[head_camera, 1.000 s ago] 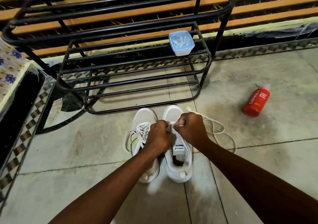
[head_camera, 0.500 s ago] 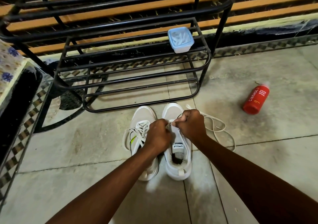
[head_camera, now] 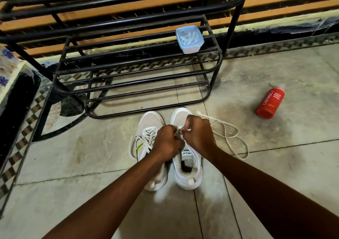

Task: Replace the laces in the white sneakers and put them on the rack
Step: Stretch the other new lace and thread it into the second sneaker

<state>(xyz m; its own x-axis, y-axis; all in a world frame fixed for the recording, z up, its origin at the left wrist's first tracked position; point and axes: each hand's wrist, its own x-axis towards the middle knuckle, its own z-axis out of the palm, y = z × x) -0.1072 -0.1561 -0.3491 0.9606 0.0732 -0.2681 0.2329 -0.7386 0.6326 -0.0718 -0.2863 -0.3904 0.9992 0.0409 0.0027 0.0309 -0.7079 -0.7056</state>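
Two white sneakers side by side on floor, toes toward rack. Left sneaker [head_camera: 152, 127] laced, green-yellow side mark. Right sneaker [head_camera: 189, 172] open at tongue, no lacing visible. Loose white lace [head_camera: 227, 130] trails on floor right of it. Black metal rack [head_camera: 139, 77] just beyond toes.

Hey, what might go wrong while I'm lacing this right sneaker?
The loose lace trails over the floor beside the right sneaker, so it could snag or knot as the left hand and right hand pull. The red bottle lies on its side nearby and might roll.
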